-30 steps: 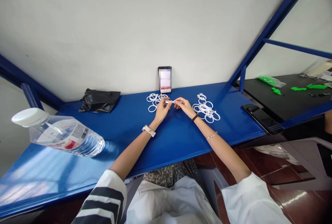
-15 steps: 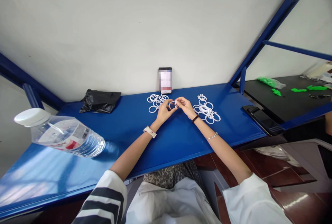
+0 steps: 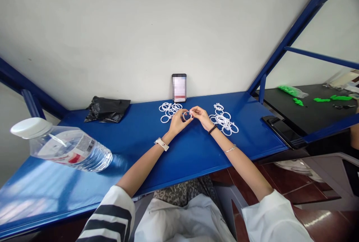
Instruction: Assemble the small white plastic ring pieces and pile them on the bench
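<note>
Between my two hands is a white plastic ring [image 3: 184, 115], held up over the blue table. My left hand [image 3: 178, 121] curves round the ring's left side, thumb and fingers closed on it. With its fingertips pinched, my right hand [image 3: 201, 116] grips the ring's right side, where a small knob or eyelet seems to sit, too small to make out. A group of similar white rings [image 3: 165, 119] lies just behind and left of my left hand. To the right of my right hand is a heaped pile of white rings [image 3: 225, 121].
A phone [image 3: 179, 87] leans upright against the wall. On the left are a black plastic bag [image 3: 108, 109] and a large water bottle [image 3: 70, 148]. Another dark phone [image 3: 282, 129] rests at the table's right edge. Green pieces [image 3: 322, 100] lie on the black table beyond the blue frame.
My hands stay on the same ring, with only a slight shift of the fingers. The view has moved a little; the piles look unchanged.
</note>
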Demonstrator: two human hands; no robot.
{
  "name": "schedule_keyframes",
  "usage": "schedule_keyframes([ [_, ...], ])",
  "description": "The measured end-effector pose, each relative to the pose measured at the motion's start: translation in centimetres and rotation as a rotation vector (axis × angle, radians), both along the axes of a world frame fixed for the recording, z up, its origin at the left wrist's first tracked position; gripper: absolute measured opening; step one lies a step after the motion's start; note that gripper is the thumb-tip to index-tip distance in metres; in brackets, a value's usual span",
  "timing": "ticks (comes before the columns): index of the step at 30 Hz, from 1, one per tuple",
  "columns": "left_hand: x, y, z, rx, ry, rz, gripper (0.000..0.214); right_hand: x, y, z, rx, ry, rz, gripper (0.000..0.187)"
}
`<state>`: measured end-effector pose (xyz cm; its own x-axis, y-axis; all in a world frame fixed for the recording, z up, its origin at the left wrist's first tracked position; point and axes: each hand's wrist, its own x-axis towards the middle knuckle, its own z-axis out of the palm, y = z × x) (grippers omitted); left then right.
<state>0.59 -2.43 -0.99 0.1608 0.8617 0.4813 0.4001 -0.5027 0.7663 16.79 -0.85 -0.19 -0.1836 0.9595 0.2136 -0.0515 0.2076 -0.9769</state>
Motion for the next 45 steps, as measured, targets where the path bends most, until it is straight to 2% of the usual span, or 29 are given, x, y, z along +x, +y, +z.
schedule_keyframes([
  [3,0.0,0.0,-0.1,0.025,-0.002,0.01,0.033,0.0,0.0,0.0,0.0,0.01,0.013,0.033],
  [7,-0.1,0.1,0.0,0.045,0.004,0.034,0.02,-0.4,-0.2,-0.1,0.006,0.004,-0.022,0.035],
  [15,-0.4,0.4,0.0,-0.148,-0.24,0.01,0.032,-1.3,-0.5,-0.1,0.051,0.002,-0.034,0.034],
  [19,-0.4,0.4,0.0,-0.175,-0.272,-0.004,0.036,-0.8,-0.3,-0.1,0.056,-0.05,-0.088,0.035],
  [22,-0.4,0.5,-0.1,-0.174,-0.291,-0.021,0.041,-0.7,-0.2,-0.2,0.068,-0.097,-0.042,0.039],
  [26,-0.4,0.6,-0.2,-0.166,-0.281,-0.074,0.045,-0.9,-0.1,-0.3,0.095,-0.105,0.012,0.039],
  [32,-0.3,0.5,-0.2,-0.19,-0.239,-0.106,0.047,-1.0,-0.3,-0.1,0.108,-0.08,-0.025,0.033],
  [37,-0.4,0.2,0.2,-0.217,-0.264,-0.168,0.04,-1.0,-0.3,-0.2,0.118,-0.104,-0.036,0.036],
  [45,-0.2,0.3,0.1,-0.19,-0.187,-0.14,0.041,-1.0,-0.2,-0.3,0.085,-0.014,-0.062,0.035],
])
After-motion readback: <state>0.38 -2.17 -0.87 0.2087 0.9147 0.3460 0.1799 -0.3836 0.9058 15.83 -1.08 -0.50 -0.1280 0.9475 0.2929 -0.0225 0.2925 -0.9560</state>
